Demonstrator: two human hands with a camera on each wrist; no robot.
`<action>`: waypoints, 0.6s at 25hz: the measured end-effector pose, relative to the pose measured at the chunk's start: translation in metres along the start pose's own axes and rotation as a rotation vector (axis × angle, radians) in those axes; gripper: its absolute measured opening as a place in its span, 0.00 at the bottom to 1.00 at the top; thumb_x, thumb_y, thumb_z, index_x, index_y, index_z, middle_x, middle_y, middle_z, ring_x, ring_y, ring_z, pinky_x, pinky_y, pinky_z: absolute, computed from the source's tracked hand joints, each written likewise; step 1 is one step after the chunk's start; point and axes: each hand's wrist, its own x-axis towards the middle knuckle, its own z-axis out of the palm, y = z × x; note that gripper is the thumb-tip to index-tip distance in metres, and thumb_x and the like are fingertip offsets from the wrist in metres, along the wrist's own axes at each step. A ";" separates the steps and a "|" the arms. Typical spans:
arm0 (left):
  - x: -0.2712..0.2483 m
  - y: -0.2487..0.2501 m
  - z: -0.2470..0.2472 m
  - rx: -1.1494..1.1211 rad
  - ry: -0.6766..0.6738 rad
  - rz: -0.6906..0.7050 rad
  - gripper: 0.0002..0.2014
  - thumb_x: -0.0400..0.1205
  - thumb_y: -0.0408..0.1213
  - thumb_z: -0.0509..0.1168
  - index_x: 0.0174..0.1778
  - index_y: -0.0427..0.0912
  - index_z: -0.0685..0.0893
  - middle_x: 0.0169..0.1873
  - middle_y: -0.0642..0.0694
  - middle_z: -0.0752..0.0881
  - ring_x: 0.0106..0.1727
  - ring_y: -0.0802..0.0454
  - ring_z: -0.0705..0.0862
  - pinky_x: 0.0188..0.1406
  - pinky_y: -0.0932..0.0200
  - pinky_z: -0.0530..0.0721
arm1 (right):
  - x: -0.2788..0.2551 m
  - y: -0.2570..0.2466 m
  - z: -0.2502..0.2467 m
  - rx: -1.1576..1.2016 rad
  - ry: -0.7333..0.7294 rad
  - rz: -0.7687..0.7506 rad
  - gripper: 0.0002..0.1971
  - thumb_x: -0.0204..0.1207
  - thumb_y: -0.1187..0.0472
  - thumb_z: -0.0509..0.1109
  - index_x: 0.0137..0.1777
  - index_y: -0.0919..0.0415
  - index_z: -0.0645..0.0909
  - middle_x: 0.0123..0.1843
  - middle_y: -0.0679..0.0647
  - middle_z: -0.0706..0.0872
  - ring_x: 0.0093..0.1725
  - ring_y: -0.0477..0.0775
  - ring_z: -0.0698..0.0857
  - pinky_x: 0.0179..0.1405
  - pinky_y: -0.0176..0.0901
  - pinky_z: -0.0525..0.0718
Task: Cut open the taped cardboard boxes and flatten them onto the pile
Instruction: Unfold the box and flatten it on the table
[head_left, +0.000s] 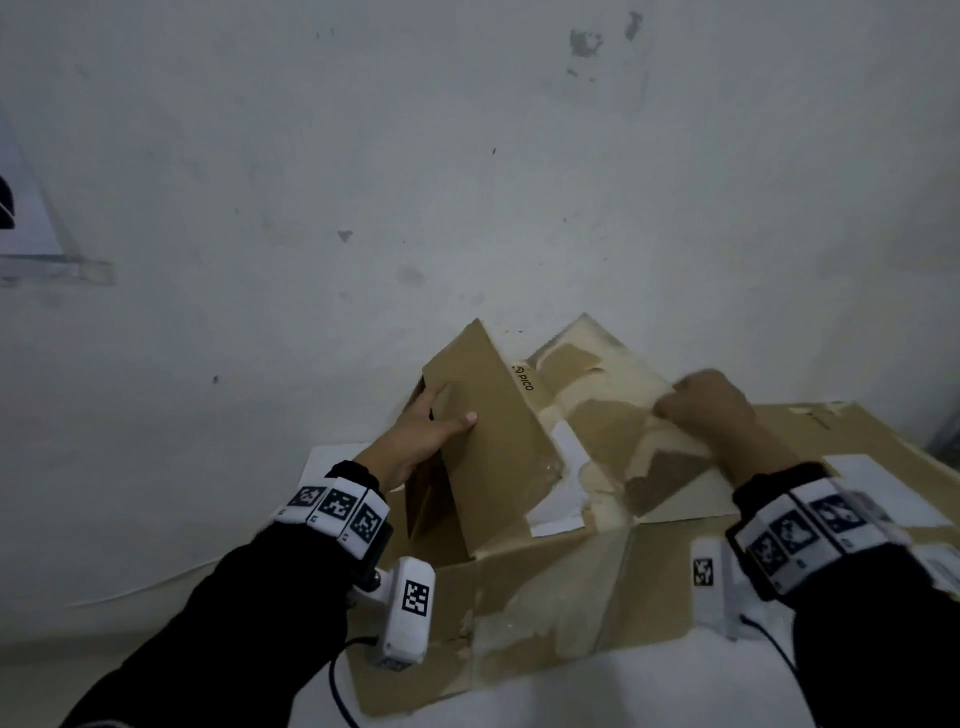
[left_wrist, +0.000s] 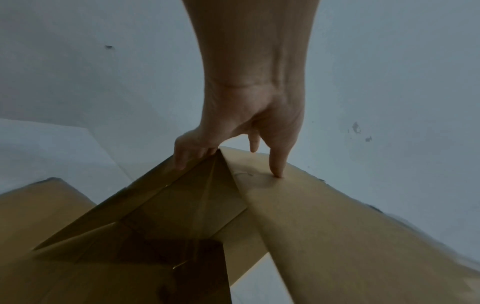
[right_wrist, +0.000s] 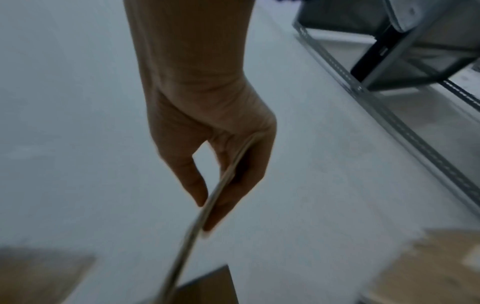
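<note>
A brown cardboard box (head_left: 488, 447) printed "PICO" stands half collapsed against the white wall, on top of a pile of flattened cardboard (head_left: 545, 597). My left hand (head_left: 431, 431) grips its upper left corner, thumb on the outer face and fingers over the far edge; in the left wrist view the left hand (left_wrist: 233, 144) pinches that box corner (left_wrist: 221, 162). My right hand (head_left: 711, 410) grips the edge of the box's right panel (head_left: 613, 415), which is patched with torn tape. In the right wrist view the right hand (right_wrist: 218, 164) pinches the thin panel edge (right_wrist: 207, 205). No cutting tool is visible.
More flattened cardboard (head_left: 852, 436) lies at the right with a white label on it. A white sheet (head_left: 327, 462) lies under the pile at the left. A metal shelf frame (right_wrist: 389, 82) stands to the right. A paper is taped to the wall (head_left: 31, 228) at far left.
</note>
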 end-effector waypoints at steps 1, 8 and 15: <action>0.003 0.001 0.004 0.046 -0.008 0.015 0.33 0.82 0.48 0.65 0.82 0.57 0.57 0.80 0.46 0.62 0.76 0.42 0.66 0.72 0.44 0.70 | -0.005 -0.017 -0.012 0.008 -0.063 -0.087 0.13 0.74 0.61 0.70 0.55 0.69 0.83 0.55 0.65 0.85 0.48 0.63 0.83 0.41 0.44 0.81; 0.004 -0.001 0.009 0.051 0.112 0.035 0.30 0.85 0.50 0.59 0.81 0.46 0.58 0.77 0.42 0.67 0.74 0.40 0.69 0.72 0.40 0.72 | -0.080 -0.090 0.060 -0.150 -0.363 -0.282 0.56 0.57 0.22 0.68 0.78 0.57 0.59 0.74 0.59 0.68 0.69 0.62 0.74 0.66 0.53 0.77; 0.002 -0.023 0.005 0.170 -0.058 -0.163 0.41 0.80 0.59 0.61 0.81 0.43 0.51 0.70 0.40 0.75 0.65 0.39 0.79 0.51 0.54 0.83 | -0.037 -0.091 0.116 -0.054 -0.133 -0.307 0.44 0.68 0.38 0.73 0.80 0.52 0.56 0.65 0.62 0.79 0.63 0.63 0.80 0.59 0.53 0.82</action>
